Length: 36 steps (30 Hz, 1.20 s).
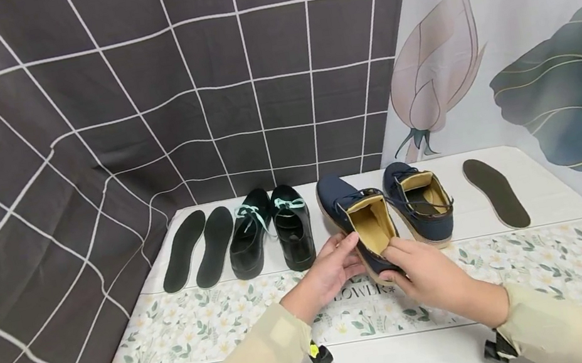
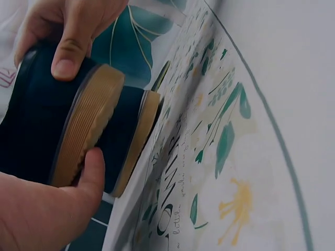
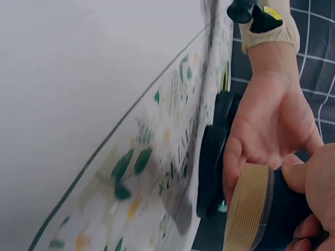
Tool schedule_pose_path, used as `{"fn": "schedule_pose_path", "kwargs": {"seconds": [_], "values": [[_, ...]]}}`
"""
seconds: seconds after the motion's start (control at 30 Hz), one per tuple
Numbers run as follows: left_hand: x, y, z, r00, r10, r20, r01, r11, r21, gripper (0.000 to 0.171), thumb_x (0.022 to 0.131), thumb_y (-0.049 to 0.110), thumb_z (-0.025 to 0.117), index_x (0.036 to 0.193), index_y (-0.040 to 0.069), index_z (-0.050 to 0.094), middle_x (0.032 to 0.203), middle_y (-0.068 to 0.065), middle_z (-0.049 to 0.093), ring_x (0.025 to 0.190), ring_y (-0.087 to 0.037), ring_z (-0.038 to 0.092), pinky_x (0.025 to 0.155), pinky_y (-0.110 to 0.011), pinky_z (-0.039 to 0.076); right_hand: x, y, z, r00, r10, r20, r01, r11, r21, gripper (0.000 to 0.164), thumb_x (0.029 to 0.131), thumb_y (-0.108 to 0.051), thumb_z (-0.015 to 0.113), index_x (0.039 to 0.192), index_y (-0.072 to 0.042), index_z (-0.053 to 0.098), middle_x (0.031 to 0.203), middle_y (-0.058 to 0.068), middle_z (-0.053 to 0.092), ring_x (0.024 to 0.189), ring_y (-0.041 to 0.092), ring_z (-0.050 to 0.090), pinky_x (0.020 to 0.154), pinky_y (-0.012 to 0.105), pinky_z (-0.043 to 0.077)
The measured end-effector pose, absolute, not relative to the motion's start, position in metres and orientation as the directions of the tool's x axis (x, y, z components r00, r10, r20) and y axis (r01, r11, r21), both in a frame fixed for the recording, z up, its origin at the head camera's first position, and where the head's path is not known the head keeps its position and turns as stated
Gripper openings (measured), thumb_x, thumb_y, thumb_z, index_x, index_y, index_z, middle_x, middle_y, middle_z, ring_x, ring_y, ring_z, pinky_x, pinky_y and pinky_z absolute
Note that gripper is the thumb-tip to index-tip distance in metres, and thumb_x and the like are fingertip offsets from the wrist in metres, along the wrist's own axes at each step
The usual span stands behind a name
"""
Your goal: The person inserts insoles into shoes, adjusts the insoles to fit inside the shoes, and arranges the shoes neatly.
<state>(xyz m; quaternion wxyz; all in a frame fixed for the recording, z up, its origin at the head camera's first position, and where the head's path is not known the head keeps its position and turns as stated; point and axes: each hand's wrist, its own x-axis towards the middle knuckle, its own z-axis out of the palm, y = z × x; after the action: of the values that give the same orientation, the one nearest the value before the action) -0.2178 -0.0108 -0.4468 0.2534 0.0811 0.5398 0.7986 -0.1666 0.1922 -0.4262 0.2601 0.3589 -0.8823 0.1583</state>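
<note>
A navy shoe [image 1: 372,226] is held between both hands over the table [image 1: 410,356], its yellow-lined opening facing up. Its side is gripped by the left hand [image 1: 332,270], the thumb laid near the opening and a finger set against the sole. Its heel is pinched by the right hand [image 1: 428,271], fingers at the opening's rim, thumb outside. The matching shoe [image 1: 438,226] is seen just to its right

4 shoes [image 1: 369,226], 2 insoles [image 1: 184,250] left, 1 right
</note>
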Motion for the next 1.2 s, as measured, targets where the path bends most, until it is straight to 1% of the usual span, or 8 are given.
{"fn": "schedule_pose_path", "kwargs": {"seconds": [0.1,0.27,0.47,0.63,0.8,0.97,1.1,1.2], "values": [[-0.217,-0.011,-0.450,-0.880,0.452,-0.144,-0.295,-0.283,0.913,0.071,0.096,0.031,0.064,0.148,-0.001,0.028,0.119,-0.014,0.061,0.089,-0.013,0.065,0.082,-0.029,0.054,-0.165,0.184,-0.427,-0.610,-0.568,0.552,-0.721,0.687,-0.089,0.026,0.079,-0.022,0.082,0.091,-0.016,0.060,0.084,-0.008,0.050,0.071,0.007,0.045,0.062,0.029,0.045],[-0.214,-0.015,-0.452,-0.911,0.383,-0.151,-0.268,-0.273,0.924,0.073,0.091,0.026,0.068,0.146,-0.002,0.028,0.110,-0.010,0.064,0.083,-0.012,0.065,0.076,-0.028,0.054,-0.164,0.174,-0.429,-0.614,-0.586,0.529,-0.726,0.682,-0.087,0.026,0.081,-0.024,0.081,0.094,-0.015,0.060,0.086,-0.007,0.050,0.072,0.007,0.046,0.063,0.029,0.045],[-0.213,-0.020,-0.454,-0.920,0.355,-0.169,-0.268,-0.252,0.930,0.077,0.091,0.026,0.068,0.148,-0.002,0.024,0.117,-0.014,0.065,0.084,-0.012,0.065,0.076,-0.027,0.054,-0.161,0.167,-0.431,-0.670,-0.576,0.469,-0.698,0.704,-0.132,0.026,0.084,-0.026,0.081,0.097,-0.018,0.060,0.089,-0.009,0.050,0.072,0.005,0.045,0.063,0.028,0.046],[-0.213,-0.026,-0.460,-0.914,0.349,-0.206,-0.294,-0.220,0.930,0.074,0.092,0.027,0.064,0.148,-0.005,0.028,0.117,-0.020,0.065,0.082,-0.012,0.065,0.074,-0.025,0.053,-0.160,0.164,-0.434,-0.702,-0.592,0.396,-0.694,0.693,-0.195,0.026,0.090,-0.026,0.075,0.109,-0.016,0.061,0.096,-0.008,0.052,0.076,0.005,0.050,0.066,0.028,0.049],[-0.215,-0.030,-0.466,-0.897,0.368,-0.244,-0.333,-0.202,0.921,0.069,0.093,0.029,0.062,0.146,-0.005,0.035,0.108,-0.014,0.065,0.083,-0.012,0.065,0.077,-0.027,0.054,-0.160,0.166,-0.435,-0.726,-0.582,0.366,-0.672,0.712,-0.201,0.035,0.090,-0.027,0.075,0.120,-0.014,0.060,0.107,-0.003,0.055,0.081,0.007,0.055,0.067,0.029,0.051],[-0.220,-0.031,-0.468,-0.881,0.397,-0.256,-0.350,-0.185,0.918,0.058,0.094,0.031,0.061,0.139,-0.003,0.045,0.106,-0.009,0.062,0.085,-0.014,0.063,0.079,-0.028,0.053,-0.166,0.169,-0.437,-0.721,-0.574,0.387,-0.672,0.716,-0.190,0.035,0.091,-0.031,0.074,0.119,-0.015,0.061,0.108,-0.003,0.055,0.082,0.006,0.054,0.068,0.029,0.050],[-0.221,-0.032,-0.470,-0.881,0.389,-0.268,-0.352,-0.161,0.922,0.053,0.097,0.030,0.060,0.138,-0.003,0.049,0.113,-0.013,0.064,0.090,-0.015,0.065,0.085,-0.031,0.055,-0.172,0.172,-0.442,-0.693,-0.594,0.409,-0.704,0.678,-0.208,0.028,0.091,-0.028,0.074,0.114,-0.016,0.063,0.105,-0.004,0.054,0.081,0.006,0.051,0.070,0.028,0.049],[-0.222,-0.031,-0.468,-0.888,0.365,-0.280,-0.329,-0.080,0.941,0.059,0.099,0.032,0.058,0.145,-0.003,0.044,0.126,-0.016,0.063,0.101,-0.018,0.067,0.094,-0.036,0.054,-0.176,0.174,-0.448,-0.679,-0.603,0.419,-0.720,0.659,-0.217,0.027,0.089,-0.027,0.075,0.113,-0.017,0.064,0.103,-0.005,0.052,0.080,0.005,0.049,0.068,0.026,0.047]]}}
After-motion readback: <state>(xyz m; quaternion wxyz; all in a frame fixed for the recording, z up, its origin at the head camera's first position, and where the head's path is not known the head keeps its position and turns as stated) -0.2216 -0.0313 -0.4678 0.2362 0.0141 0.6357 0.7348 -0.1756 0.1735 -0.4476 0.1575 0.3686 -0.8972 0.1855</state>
